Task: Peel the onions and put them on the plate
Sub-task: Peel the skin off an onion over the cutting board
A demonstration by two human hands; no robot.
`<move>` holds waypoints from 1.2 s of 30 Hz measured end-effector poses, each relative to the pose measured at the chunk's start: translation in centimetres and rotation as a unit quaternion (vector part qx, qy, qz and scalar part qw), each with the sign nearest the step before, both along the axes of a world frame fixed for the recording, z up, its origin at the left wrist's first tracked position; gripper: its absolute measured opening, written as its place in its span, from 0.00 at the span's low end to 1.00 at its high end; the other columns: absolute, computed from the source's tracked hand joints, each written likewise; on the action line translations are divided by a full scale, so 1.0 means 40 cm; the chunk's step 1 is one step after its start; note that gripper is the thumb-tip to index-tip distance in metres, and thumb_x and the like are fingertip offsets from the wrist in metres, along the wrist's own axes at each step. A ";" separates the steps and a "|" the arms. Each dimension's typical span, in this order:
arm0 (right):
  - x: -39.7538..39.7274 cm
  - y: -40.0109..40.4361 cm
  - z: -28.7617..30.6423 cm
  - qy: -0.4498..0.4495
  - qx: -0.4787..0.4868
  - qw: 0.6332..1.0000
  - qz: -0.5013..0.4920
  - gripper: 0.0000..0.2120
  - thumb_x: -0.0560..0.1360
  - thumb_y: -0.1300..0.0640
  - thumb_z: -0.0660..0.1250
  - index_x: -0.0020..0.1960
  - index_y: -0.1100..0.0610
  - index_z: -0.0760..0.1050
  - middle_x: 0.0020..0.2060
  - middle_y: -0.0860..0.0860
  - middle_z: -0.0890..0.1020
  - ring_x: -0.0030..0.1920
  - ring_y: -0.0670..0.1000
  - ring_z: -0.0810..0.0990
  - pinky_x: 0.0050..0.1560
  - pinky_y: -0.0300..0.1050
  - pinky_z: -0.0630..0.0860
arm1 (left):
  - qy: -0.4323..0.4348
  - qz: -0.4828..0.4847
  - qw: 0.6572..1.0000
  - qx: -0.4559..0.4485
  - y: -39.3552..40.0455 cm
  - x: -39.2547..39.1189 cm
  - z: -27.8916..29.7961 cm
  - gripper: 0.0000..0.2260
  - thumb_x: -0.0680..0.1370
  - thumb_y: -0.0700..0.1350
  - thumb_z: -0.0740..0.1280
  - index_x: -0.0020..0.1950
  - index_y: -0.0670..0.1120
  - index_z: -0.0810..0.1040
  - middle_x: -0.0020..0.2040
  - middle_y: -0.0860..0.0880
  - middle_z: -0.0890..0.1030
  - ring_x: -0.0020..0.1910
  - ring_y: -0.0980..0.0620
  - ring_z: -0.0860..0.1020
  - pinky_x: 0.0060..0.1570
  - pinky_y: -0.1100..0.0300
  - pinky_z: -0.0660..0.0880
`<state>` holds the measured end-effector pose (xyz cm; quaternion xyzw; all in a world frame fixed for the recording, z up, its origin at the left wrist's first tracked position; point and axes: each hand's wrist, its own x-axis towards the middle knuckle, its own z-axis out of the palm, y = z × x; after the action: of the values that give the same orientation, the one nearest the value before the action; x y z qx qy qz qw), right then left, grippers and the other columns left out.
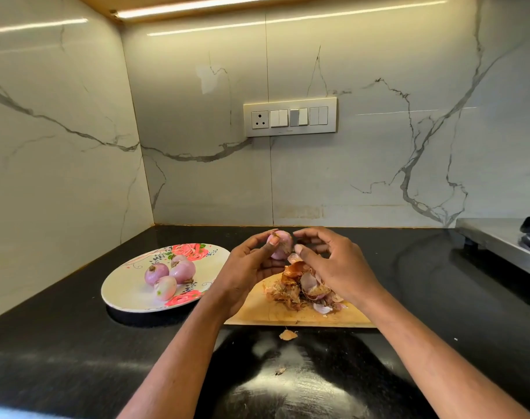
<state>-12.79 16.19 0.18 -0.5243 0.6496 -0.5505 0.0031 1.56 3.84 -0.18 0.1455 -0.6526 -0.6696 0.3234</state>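
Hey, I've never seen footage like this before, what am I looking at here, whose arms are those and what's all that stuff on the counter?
There is no machine here. The one picture comes from a camera worn on a person's head, looking forward and down, so the two arms are that person's own.

The left hand holds a small pinkish onion in its grip, lifted above the board. The right hand is at the onion with curled fingers, seemingly picking at its skin; whether it pinches anything is unclear.

On the black counter lies a wooden cutting board with a heap of onion peels. Left of it sits a flowered plate holding four peeled onions. One scrap of skin lies on the counter in front of the board. A switch panel is on the marble wall.
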 end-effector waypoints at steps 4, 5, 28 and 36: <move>0.003 -0.003 -0.002 -0.020 -0.003 1.000 0.019 0.11 0.76 0.50 0.74 0.58 0.44 0.81 0.47 0.41 0.85 0.49 0.37 0.83 0.50 0.33 0.79 | -0.001 -0.020 1.000 0.018 0.001 -0.002 0.000 0.15 0.82 0.43 0.65 0.69 0.46 0.77 0.59 0.40 0.84 0.56 0.44 0.84 0.55 0.55 0.82; 0.002 -0.005 -0.005 -0.031 -0.006 0.999 0.020 0.10 0.76 0.49 0.74 0.58 0.44 0.81 0.48 0.41 0.85 0.49 0.38 0.83 0.51 0.36 0.81 | -0.002 -0.020 1.000 0.016 0.001 -0.003 -0.001 0.17 0.80 0.44 0.66 0.69 0.46 0.77 0.59 0.40 0.83 0.57 0.44 0.84 0.55 0.54 0.82; -0.009 -0.015 -0.011 -0.140 -0.018 0.988 0.066 0.16 0.68 0.42 0.77 0.52 0.46 0.83 0.46 0.49 0.87 0.51 0.51 0.86 0.56 0.58 0.83 | -0.003 -0.023 0.998 -0.050 0.004 -0.006 -0.004 0.20 0.75 0.48 0.69 0.66 0.50 0.78 0.53 0.44 0.86 0.55 0.45 0.85 0.55 0.55 0.82; -0.004 -0.005 0.003 -0.187 -0.031 0.976 0.106 0.07 0.77 0.59 0.72 0.55 0.57 0.82 0.49 0.58 0.85 0.50 0.52 0.87 0.51 0.47 0.84 | -0.013 -0.016 0.997 -0.070 0.000 -0.004 -0.001 0.20 0.75 0.50 0.68 0.67 0.51 0.77 0.54 0.44 0.85 0.50 0.48 0.85 0.51 0.57 0.81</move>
<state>-12.96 15.97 0.31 -0.4781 0.5610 -0.6549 0.1670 1.42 3.82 -0.22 0.1203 -0.7043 -0.6255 0.3135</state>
